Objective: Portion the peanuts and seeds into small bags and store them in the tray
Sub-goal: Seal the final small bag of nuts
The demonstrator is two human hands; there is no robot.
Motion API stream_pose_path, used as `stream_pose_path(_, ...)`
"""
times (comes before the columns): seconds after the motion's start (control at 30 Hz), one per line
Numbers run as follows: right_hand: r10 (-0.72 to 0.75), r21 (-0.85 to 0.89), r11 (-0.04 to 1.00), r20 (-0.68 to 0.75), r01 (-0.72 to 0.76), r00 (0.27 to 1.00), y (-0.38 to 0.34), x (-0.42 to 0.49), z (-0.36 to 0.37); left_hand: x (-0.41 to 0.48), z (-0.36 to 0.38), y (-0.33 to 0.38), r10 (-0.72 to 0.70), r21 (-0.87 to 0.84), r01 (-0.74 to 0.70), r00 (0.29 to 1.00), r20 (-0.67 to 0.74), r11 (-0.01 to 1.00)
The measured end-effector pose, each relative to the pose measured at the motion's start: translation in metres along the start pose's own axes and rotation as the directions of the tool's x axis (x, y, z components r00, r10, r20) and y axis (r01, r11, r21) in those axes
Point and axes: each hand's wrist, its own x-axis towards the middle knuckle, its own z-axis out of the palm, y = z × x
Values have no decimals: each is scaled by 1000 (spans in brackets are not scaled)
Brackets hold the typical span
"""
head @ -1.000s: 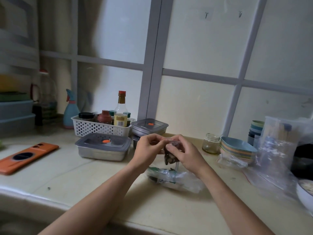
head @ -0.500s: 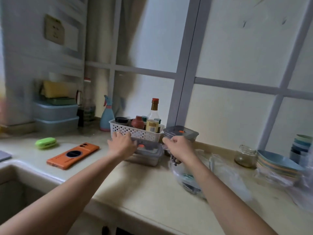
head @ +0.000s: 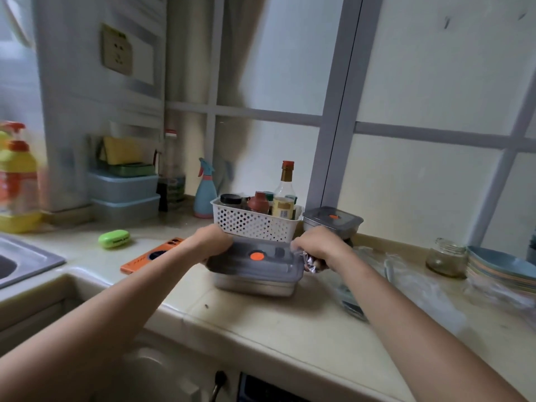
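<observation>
On the counter (head: 261,329), just before the basket (head: 255,227), sits the steel tray (head: 252,285). Its grey, orange-dotted lid (head: 255,264), shut half a second ago, now looks raised. The left hand (head: 214,242) has moved to grip the lid's left end. The right hand (head: 319,245) grips its right edge, with the filled bag (head: 311,264) clutched beneath.

Beige counter (head: 261,329) — steel tray (head: 252,285), basket (head: 255,227), phone (head: 139,261), jar (head: 445,258).

A pale wall (head: 420,82) crossed by grey frame bars (head: 345,111) rises behind the cream desk (head: 275,329). A beige socket (head: 117,53) sits high on the left, above a steel sink (head: 26,259). The light is dim and soft.
</observation>
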Motion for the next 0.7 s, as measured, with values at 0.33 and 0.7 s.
stream_pose_path(0.33,-89,-288,949,152,131,984,-13,1,9,-36,18,17,369,278,-350,929,-19,895)
stream_pose_path(0.7,-104,-373,911,204,176,973,-25,6,4,-30,23,16,353,397,-332,935,23,855)
